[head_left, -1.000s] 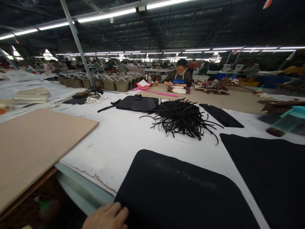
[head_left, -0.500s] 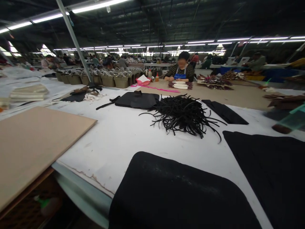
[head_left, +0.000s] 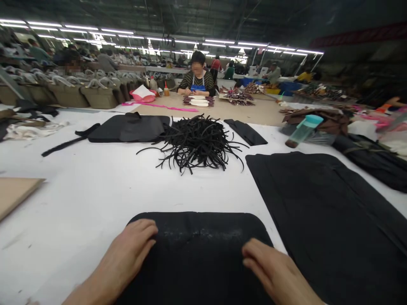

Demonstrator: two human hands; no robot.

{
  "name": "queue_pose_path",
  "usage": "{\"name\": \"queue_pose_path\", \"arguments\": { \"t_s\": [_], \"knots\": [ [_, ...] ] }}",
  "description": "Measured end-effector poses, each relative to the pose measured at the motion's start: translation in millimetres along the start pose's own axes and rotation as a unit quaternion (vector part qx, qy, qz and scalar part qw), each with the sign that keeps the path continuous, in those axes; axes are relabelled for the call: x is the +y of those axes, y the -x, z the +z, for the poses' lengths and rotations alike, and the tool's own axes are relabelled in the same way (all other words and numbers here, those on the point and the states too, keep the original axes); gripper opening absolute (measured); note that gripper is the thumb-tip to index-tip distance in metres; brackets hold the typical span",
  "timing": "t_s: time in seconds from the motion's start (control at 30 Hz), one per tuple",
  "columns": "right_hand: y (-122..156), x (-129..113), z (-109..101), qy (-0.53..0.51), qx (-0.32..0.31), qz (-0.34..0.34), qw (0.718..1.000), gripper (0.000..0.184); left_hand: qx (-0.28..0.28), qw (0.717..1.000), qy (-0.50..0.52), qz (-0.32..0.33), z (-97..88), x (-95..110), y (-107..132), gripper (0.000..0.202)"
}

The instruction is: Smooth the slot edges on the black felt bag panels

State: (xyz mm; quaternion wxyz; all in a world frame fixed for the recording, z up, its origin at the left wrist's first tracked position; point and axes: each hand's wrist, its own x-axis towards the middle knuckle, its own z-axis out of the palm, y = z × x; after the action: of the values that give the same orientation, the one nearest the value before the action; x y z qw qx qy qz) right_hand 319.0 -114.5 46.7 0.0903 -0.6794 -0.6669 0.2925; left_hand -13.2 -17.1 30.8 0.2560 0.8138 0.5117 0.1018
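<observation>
In front of me lies a black panel with rounded far corners and pale scuffs along its far edge. My left hand is at its far left corner, fingers together and curled over the edge. At the right side, my right hand has its fingers curled and closed on the panel. The thumbs lie close to the fingers, and the exact grip is partly hidden. Beyond the panel sits a tangled heap of thin black strips. To the right are larger black sheets, stacked flat.
Behind the heap lie another black panel and a narrow black piece. A bottle with a teal lid lies tilted at the right. A tan board is at the left. Across the table sits a co-worker.
My view has swung to the right. Both my hands have come into view, now on the near black panel, which appears squarer to me.
</observation>
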Motion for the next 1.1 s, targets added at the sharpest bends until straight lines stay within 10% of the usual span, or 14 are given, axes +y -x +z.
{"name": "queue_pose_path", "arguments": {
  "t_s": [0.27,0.67,1.1],
  "knots": [
    [-95,-34,5,0.097,0.040,-0.101,0.989,0.031,-0.043,0.994,-0.104,-0.008,7.3,-10,-57,0.036],
    [-127,-41,14,0.091,-0.028,-0.093,0.991,0.012,-0.110,0.993,-0.024,-0.021,-1.3,-17,-70,0.003],
    [-143,-39,21,0.106,0.046,-0.082,0.990,0.016,-0.032,0.996,0.080,-0.017,13.1,-25,-71,0.018]
  ]
}}
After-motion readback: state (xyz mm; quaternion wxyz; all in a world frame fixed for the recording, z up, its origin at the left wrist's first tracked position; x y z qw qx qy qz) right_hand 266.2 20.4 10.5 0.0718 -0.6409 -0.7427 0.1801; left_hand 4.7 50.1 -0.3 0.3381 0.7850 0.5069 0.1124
